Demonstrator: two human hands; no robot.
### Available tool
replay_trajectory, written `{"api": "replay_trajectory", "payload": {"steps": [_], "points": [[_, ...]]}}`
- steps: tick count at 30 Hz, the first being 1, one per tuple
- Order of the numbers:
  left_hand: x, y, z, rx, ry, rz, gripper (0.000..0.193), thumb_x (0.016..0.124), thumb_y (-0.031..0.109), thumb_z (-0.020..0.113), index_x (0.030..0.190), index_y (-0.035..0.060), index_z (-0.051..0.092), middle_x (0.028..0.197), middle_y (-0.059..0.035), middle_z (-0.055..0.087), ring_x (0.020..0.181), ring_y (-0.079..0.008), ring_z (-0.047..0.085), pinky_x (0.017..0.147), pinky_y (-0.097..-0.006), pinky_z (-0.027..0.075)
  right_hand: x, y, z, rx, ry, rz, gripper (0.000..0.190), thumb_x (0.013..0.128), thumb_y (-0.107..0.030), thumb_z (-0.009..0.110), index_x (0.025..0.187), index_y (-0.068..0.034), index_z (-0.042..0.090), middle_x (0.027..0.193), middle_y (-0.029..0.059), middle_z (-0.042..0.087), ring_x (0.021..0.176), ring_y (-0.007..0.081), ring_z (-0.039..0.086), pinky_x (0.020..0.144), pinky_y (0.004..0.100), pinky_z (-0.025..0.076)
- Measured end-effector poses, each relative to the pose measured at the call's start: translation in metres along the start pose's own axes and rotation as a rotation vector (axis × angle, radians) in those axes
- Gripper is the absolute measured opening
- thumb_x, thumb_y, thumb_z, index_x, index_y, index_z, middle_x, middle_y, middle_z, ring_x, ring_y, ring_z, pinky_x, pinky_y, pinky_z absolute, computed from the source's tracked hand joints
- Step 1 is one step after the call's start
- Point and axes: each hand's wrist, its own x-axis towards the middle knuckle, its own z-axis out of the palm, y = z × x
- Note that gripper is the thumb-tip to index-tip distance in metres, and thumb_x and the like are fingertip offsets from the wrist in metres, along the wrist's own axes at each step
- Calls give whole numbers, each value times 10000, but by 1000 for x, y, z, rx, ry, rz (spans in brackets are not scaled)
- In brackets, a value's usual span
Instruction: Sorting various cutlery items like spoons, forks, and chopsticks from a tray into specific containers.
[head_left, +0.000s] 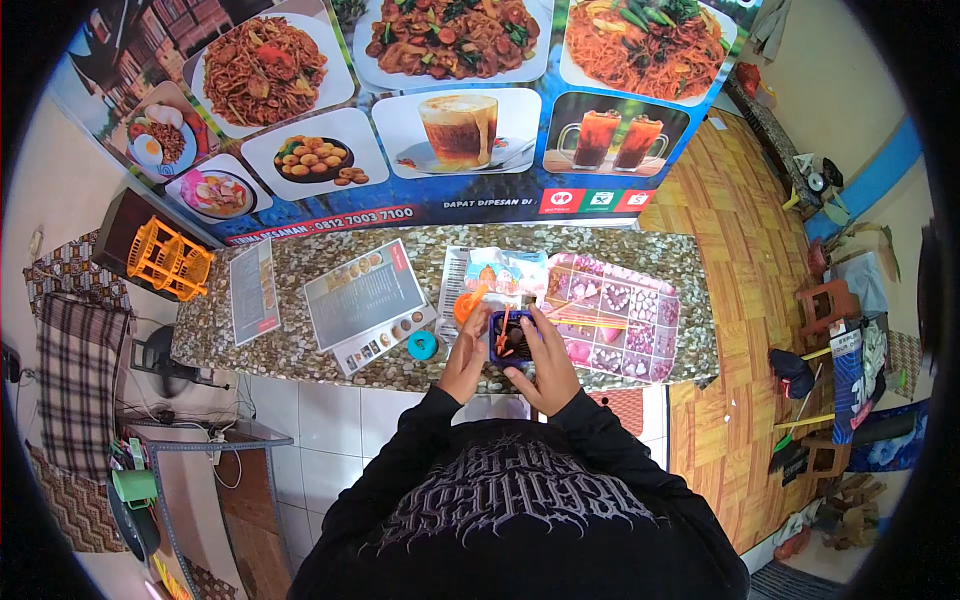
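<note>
Before me on the stone-patterned counter stands a small dark blue plastic container. Dark pieces and orange stick-like pieces lie inside it. My right hand is on the container's right side, fingers over the rim and thumb at its near edge. Close along the left side is my left hand, fingers extended and apart with nothing visible in them. An orange round object sits just beyond that hand. Further left lies a teal ring-shaped object.
A pink heart-patterned mat lies at the right, thin sticks across it. A cartoon-printed packet lies beyond the container. Printed menus are spread leftward. An orange plastic rack stands far left; a large food banner borders the far edge.
</note>
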Motion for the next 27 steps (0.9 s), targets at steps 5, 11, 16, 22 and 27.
{"api": "replay_trajectory", "payload": {"steps": [5, 11, 16, 22, 27], "points": [[0, 2, 9, 108, 41, -53, 705, 1100, 249, 543, 1660, 28, 176, 1614, -221, 385, 1490, -314, 413, 1230, -424, 309, -8, 9, 13, -312, -193, -98, 721, 989, -271, 675, 1573, 18, 366, 1621, 307, 321, 1494, 474, 347, 1221, 533, 291], [-3, -8, 7, -45, 89, -79, 660, 1105, 228, 525, 1650, 31, 209, 1593, -225, 413, 1471, -316, 437, 1212, -417, 337, -1, 1, 15, -52, -1, -4, 676, 1017, -252, 617, 1575, 29, 359, 1628, 267, 344, 1514, 465, 322, 1222, 565, 271], [1, -7, 13, 291, 8, -82, 478, 1119, 213, 465, 1548, 6, 435, 1505, -203, 533, 1447, -313, 475, 1191, -394, 357, -7, 9, 29, -207, -180, 9, 660, 1028, -194, 578, 1594, 24, 319, 1630, 230, 368, 1522, 442, 323, 1230, 554, 259], [4, -8, 17, 67, 87, -54, 527, 1127, 279, 357, 1558, -19, 409, 1589, -199, 455, 1504, -326, 400, 1239, -399, 276, 13, 3, 26, -49, 7, 93, 681, 1024, -177, 571, 1592, 70, 288, 1619, 302, 341, 1518, 454, 324, 1235, 508, 275], [9, -15, 16, 104, -9, 53, 621, 1126, 367, 256, 1614, -14, 300, 1661, -200, 343, 1544, -338, 326, 1266, -402, 219, 38, 7, 25, -104, -8, 70, 628, 1041, -189, 539, 1564, 87, 325, 1606, 303, 363, 1505, 459, 338, 1224, 519, 284]]}}
